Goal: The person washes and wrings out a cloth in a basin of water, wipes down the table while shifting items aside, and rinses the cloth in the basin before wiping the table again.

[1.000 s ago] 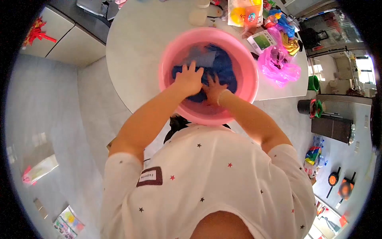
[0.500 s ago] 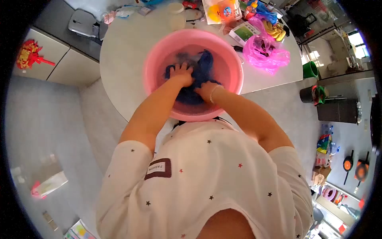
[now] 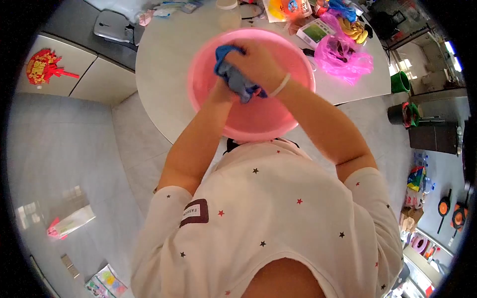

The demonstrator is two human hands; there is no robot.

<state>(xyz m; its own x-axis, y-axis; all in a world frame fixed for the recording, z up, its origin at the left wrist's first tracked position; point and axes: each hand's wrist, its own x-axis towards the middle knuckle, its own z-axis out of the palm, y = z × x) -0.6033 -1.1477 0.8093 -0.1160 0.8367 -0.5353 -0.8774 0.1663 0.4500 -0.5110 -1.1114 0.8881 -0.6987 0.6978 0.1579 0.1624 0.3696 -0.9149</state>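
Observation:
A bunched blue cloth (image 3: 239, 82) is held up above the pink basin (image 3: 303, 74), which sits at the near edge of the table. My right hand (image 3: 261, 62), with a pale band at its wrist, is closed over the cloth's upper side. Under it, my left hand (image 3: 223, 92) grips the cloth from the left; its fingers are mostly hidden behind the fabric. Pinkish water (image 3: 258, 119) shows inside the basin below both hands.
On the light table (image 3: 159, 74), a pink plastic bag (image 3: 345, 59), bananas (image 3: 354, 31) and a green-and-white box (image 3: 316, 32) lie right of the basin. A lidded container (image 3: 228, 15) stands behind it. A green bin (image 3: 400, 82) is beyond the table's right edge.
Both hands have risen from the basin with the blue cloth, which was spread in the water and is now bunched between them. The view has shifted slightly.

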